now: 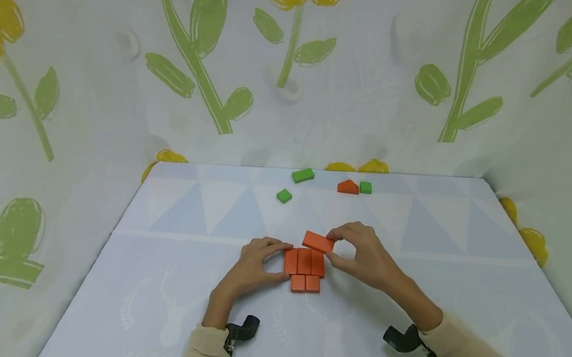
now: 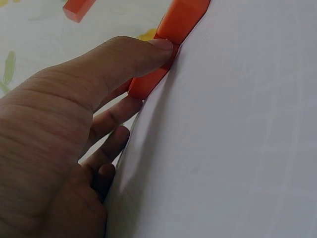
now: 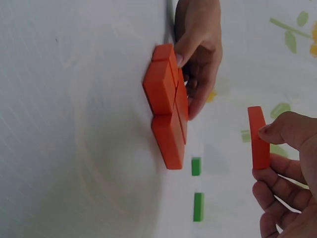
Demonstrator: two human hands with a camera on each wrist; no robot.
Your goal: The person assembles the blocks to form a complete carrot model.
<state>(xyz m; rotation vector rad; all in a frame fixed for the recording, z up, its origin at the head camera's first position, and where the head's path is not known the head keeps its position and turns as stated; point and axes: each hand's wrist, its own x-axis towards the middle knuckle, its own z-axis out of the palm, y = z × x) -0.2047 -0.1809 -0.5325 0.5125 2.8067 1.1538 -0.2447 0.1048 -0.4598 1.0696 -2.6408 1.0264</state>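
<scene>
An orange rectangular block (image 1: 318,241) is pinched by its right end in my right hand (image 1: 368,257), held off the table just behind a flat group of orange blocks (image 1: 304,262). That group has three upright-lying rectangles side by side and two smaller blocks (image 1: 305,283) against their near edge. My left hand (image 1: 256,262) pinches the leftmost rectangle (image 1: 291,261), thumb at its near end and a finger at its far end. In the right wrist view the lifted block (image 3: 258,138) stands apart from the group (image 3: 163,91).
Toward the table's back edge lie a green rectangular block (image 1: 303,175), a green square block (image 1: 284,196), an orange roof-shaped block (image 1: 348,187) and another small green block (image 1: 366,188). A flower-patterned cloth (image 1: 340,90) hangs behind the pale table (image 1: 153,299).
</scene>
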